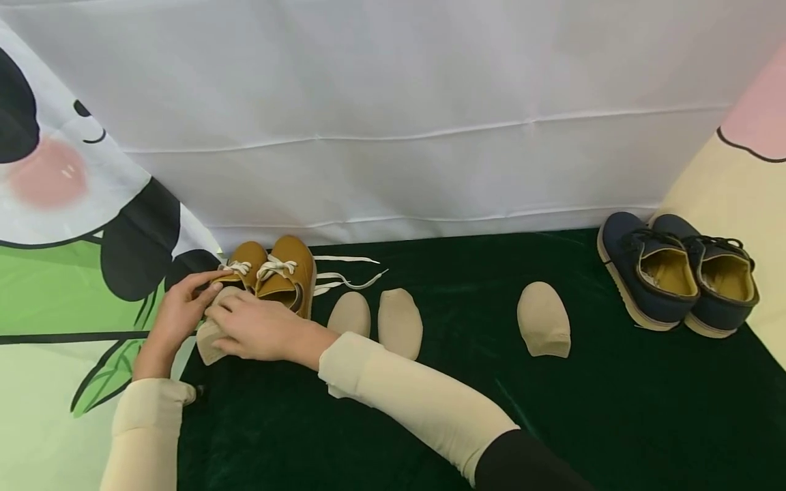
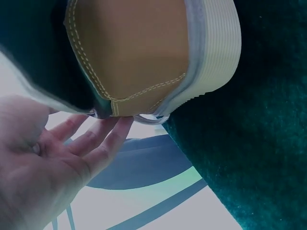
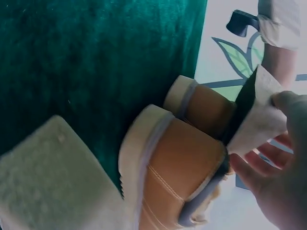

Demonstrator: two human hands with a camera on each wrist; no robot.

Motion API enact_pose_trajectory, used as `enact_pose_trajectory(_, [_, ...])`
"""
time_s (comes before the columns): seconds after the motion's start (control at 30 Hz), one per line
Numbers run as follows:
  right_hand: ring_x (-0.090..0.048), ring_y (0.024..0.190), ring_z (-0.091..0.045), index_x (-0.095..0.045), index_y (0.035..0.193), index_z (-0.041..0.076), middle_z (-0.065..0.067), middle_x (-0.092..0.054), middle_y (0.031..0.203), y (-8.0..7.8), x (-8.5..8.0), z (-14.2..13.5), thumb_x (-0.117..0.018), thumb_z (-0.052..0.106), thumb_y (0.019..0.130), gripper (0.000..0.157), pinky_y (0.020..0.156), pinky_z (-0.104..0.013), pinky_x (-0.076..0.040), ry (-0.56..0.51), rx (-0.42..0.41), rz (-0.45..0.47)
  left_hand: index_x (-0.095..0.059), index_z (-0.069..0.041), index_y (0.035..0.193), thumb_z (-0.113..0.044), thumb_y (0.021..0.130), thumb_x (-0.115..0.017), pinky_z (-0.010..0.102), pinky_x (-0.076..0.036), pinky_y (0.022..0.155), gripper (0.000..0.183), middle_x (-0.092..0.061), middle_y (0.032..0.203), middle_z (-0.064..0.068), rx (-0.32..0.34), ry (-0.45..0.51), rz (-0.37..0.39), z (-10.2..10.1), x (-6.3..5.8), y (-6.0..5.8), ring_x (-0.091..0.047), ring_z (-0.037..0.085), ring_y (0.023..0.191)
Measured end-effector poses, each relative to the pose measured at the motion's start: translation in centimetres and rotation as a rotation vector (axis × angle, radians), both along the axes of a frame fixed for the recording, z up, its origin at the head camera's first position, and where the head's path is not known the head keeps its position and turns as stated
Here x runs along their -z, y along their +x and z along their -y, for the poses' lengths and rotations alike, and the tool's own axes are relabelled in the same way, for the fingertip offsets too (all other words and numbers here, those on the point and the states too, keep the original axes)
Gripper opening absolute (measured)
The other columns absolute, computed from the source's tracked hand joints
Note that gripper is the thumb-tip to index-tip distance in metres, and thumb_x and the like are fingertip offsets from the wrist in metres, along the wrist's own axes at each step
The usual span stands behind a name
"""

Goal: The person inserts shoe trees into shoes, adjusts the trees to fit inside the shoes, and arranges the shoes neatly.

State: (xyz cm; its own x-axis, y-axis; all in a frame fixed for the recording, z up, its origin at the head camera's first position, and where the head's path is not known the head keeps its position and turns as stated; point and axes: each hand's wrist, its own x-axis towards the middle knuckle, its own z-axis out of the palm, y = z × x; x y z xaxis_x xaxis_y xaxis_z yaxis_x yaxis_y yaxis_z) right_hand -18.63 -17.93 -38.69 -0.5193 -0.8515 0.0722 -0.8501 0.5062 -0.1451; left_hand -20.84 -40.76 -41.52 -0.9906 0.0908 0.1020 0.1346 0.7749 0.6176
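Two brown lace-up shoes [image 1: 295,259] stand side by side at the left, toes toward the back wall. My left hand [image 1: 178,310] holds the collar of the left brown shoe [image 1: 248,254]; in the left wrist view its fingertips [image 2: 122,125] touch the shoe's upper edge. My right hand [image 1: 260,329] grips a beige molded shoe insert [image 1: 211,343] at that shoe's opening. The right wrist view shows the insert [image 3: 261,122] pinched between thumb and fingers, partly inside the opening. How far in its front end reaches is hidden.
Two beige inserts [image 1: 400,324] lie right of the brown shoes, one partly behind my right forearm. Another insert [image 1: 543,320] lies farther right on the green cloth [image 1: 467,273]. Dark blue shoes [image 1: 651,273] stand at far right. White laces [image 1: 346,259] trail beside the brown shoes.
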Motion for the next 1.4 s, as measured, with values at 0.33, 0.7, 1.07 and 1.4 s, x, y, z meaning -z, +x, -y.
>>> enact_pose_trajectory(0.33, [-0.043,0.147,-0.012,-0.035,0.160,0.025,0.010,-0.049,0.159,-0.2,0.8,1.0,-0.038,0.058,0.108,0.062,0.110,-0.025,-0.049,-0.118,0.106,-0.002,-0.055,-0.003,0.149,-0.025,0.111,-0.052,0.006,-0.047,0.079,0.044,-0.048,0.151,0.022,0.025,0.112,0.002,0.5,0.3,0.0,-0.048,-0.015,0.112])
enact_pose_trajectory(0.7, [-0.053,0.137,-0.013,-0.039,0.158,0.028,0.009,-0.055,0.154,-0.3,0.5,2.1,-0.037,0.057,0.109,0.057,0.100,-0.025,-0.055,-0.120,0.191,-0.021,-0.057,-0.004,0.148,-0.022,0.110,-0.053,0.007,-0.044,0.085,0.042,-0.051,0.148,0.019,0.060,0.142,-0.003,0.8,0.0,0.1,-0.045,-0.010,0.121])
enact_pose_trajectory(1.07, [-0.061,0.108,-0.012,-0.047,0.141,0.029,0.012,-0.068,0.130,-1.5,1.1,2.1,-0.045,0.056,0.107,0.044,0.076,-0.024,-0.053,-0.171,0.279,-0.006,-0.054,-0.005,0.150,-0.023,0.109,-0.056,0.013,-0.053,0.079,0.045,-0.050,0.151,0.012,0.064,0.161,0.081,0.8,-0.4,0.3,-0.052,-0.019,0.109])
enact_pose_trajectory(1.4, [-0.059,0.117,-0.012,-0.041,0.150,0.032,0.015,-0.061,0.143,-1.8,1.2,2.5,-0.042,0.060,0.106,0.052,0.085,-0.025,-0.055,-0.192,0.334,0.116,-0.045,-0.010,0.158,-0.035,0.112,-0.047,0.014,-0.050,0.081,0.052,-0.040,0.162,0.026,0.016,0.124,0.187,1.3,-0.8,0.4,-0.044,-0.020,0.110])
